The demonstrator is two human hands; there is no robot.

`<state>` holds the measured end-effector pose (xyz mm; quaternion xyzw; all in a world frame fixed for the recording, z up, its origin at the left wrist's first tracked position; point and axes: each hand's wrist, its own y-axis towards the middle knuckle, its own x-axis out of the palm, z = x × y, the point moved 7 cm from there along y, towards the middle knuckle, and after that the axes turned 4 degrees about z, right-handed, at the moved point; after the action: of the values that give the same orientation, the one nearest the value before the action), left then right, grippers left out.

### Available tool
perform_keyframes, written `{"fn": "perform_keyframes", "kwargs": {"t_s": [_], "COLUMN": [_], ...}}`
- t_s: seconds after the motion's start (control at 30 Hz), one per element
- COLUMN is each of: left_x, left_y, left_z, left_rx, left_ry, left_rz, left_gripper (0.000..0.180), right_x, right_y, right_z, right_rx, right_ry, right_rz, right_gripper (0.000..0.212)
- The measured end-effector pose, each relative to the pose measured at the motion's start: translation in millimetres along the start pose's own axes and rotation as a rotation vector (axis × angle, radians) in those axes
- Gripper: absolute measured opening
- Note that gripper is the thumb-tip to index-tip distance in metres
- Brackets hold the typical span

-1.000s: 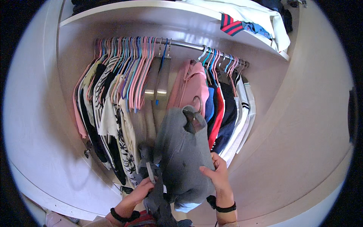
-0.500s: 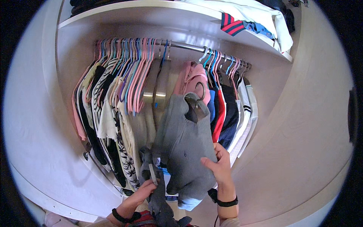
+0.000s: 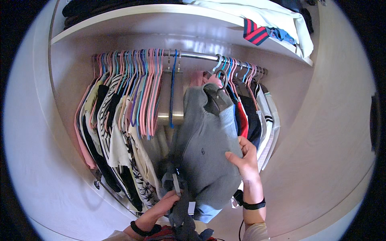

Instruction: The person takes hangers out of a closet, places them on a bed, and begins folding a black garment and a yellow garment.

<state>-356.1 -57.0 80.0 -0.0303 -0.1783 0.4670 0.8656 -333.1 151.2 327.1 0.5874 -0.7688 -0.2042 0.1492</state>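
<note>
A grey long-sleeved top (image 3: 203, 132) with light blue cloth (image 3: 230, 120) along one side hangs in front of me on a dark hanger (image 3: 221, 78). My right hand (image 3: 245, 160) pinches the top's right edge, thumb in front. Lower left, my left hand (image 3: 169, 201) is closed on a dark grey garment (image 3: 181, 213) with a pale, narrow strip (image 3: 176, 184) at the fingers. What this strip belongs to I cannot make out. Behind the grey top, a pink garment (image 3: 197, 79) shows in part.
A metal rail (image 3: 197, 55) spans the wardrobe. Pink and blue hangers (image 3: 150, 96) with clothes crowd its left; more clothes (image 3: 263, 108) hang at right. A blue hanger (image 3: 173, 92) hangs bare near the middle. Folded clothes lie on the shelf (image 3: 136, 13), a striped piece (image 3: 255, 32) drooping over its edge.
The grey top has turned, showing more light blue on its right, and its hanger sits nearer the rail. Both hands have shifted rightward in view, keeping hold. The whole view has shifted somewhat.
</note>
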Motion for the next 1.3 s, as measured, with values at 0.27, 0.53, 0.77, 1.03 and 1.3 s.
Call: {"fn": "perform_keyframes", "kwargs": {"t_s": [0.27, 0.53, 0.77, 1.03, 1.3], "left_x": [-19.9, -11.4, -13.7, -24.2, -13.1], "left_y": [26.4, 41.0, 50.1, 56.5, 52.9], "left_z": [-4.3, 14.3, 14.1, 12.9, 26.9], "left_rx": [0.008, -0.044, -0.036, -0.031, -0.032], "left_ry": [-0.023, 0.026, 0.045, 0.089, 0.012], "left_rz": [-0.094, -0.091, -0.181, -0.125, -0.186], "left_gripper": [0.038, 0.03, 0.034, 0.042, 0.039], "right_x": [7.4, 6.5, 4.4, 6.9, 7.7], "right_y": [42.7, 69.9, 100.1, 129.7, 150.1], "right_z": [0.1, -7.4, -11.1, -4.2, 0.4], "right_rx": [-0.057, -0.049, -0.088, -0.069, -0.041], "right_ry": [-0.013, -0.056, -0.098, -0.071, -0.108], "right_rz": [0.014, 0.042, 0.049, 0.037, 0.054], "right_gripper": [0.02, 0.021, 0.021, 0.022, 0.022]}}
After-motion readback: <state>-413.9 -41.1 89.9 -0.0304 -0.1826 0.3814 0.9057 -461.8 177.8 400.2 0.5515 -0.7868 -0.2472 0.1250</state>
